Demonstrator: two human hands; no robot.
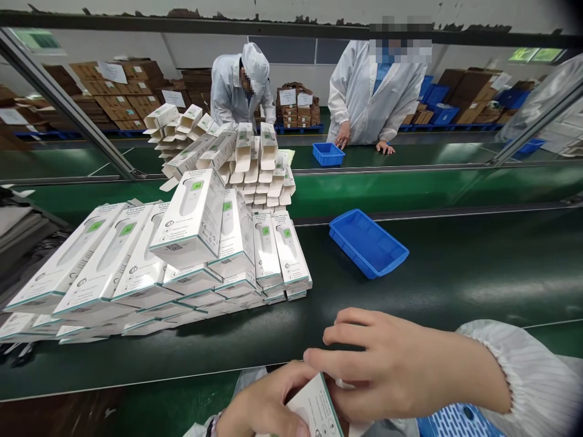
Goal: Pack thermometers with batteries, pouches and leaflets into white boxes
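Observation:
Low in the view, my left hand (264, 403) grips a white thermometer box (316, 408) by its lower part, with the box's printed face turned up. My right hand (387, 364) comes in from the right, its fingers curled over the box's top corner, and its thumb is hidden. A large stack of similar white boxes (191, 218) with green-edged labels stands on the dark belt ahead of my hands, apart from them.
A blue plastic tray (368, 243) lies on the belt right of the stack. Behind it rises a stack of boxes with open flaps (259, 164). Two co-workers in white coats stand across the belts, near another blue tray (328, 154). A perforated blue crate (458, 422) sits below my right arm.

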